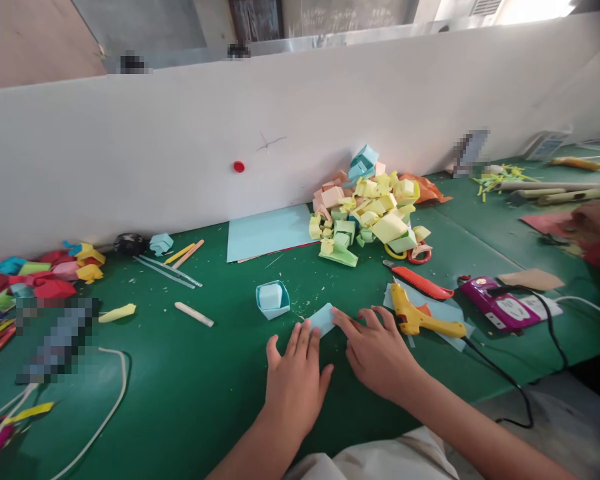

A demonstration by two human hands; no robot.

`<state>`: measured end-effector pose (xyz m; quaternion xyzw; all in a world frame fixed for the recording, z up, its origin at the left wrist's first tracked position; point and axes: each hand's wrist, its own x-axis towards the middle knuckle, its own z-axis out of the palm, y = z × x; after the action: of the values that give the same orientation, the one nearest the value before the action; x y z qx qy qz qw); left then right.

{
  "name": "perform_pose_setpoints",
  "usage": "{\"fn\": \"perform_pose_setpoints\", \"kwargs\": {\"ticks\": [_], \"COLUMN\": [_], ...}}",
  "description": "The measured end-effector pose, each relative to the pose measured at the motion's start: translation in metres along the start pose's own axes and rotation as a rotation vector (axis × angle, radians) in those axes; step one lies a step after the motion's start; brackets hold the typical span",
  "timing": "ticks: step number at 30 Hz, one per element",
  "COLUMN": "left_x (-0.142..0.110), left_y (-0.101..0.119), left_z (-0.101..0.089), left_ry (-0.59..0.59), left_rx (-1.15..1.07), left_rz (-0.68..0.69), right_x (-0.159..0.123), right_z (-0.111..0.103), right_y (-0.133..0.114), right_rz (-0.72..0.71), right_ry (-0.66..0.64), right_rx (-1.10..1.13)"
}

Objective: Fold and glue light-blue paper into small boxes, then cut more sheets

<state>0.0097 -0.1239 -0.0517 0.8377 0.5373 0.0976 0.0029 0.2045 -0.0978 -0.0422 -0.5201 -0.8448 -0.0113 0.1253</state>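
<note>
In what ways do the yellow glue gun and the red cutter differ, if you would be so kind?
The glue gun is yellow, while the cutter is red. The glue gun has a black cord; the cutter shows none. The glue gun has a handle angled off its body, whereas the cutter is long and slim. Both lie on the green table.

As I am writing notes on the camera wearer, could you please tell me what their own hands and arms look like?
The left hand and right hand are ungloved, with no ring, watch, bracelet or cable visible on them. No sleeve covers the visible forearms. Pale cloth shows between them.
</note>
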Motion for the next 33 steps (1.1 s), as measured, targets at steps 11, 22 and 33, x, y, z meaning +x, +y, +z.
{"fn": "perform_pose_setpoints", "kwargs": {"ticks": [11, 22, 33], "left_x": [0.022, 0.027, 0.043], "left_y": [-0.015, -0.037, -0.045], "left_z": [-0.011, 0.003, 0.010], "left_ry": [0.067, 0.146, 0.171], "left_rx": [0.043, 0.064, 0.086], "left_rz": [0.156, 0.244, 0.168], "right_x": [0.021, 0.032, 0.047], "right_z": [0.002, -0.002, 0.023], "right_y": [0.003, 0.012, 0.020], "right_rz": [-0.067, -0.213, -0.083], "right_ry": [-0.014, -0.028, 0.015], "right_rx": [-0.065, 0.002, 0.109]}}
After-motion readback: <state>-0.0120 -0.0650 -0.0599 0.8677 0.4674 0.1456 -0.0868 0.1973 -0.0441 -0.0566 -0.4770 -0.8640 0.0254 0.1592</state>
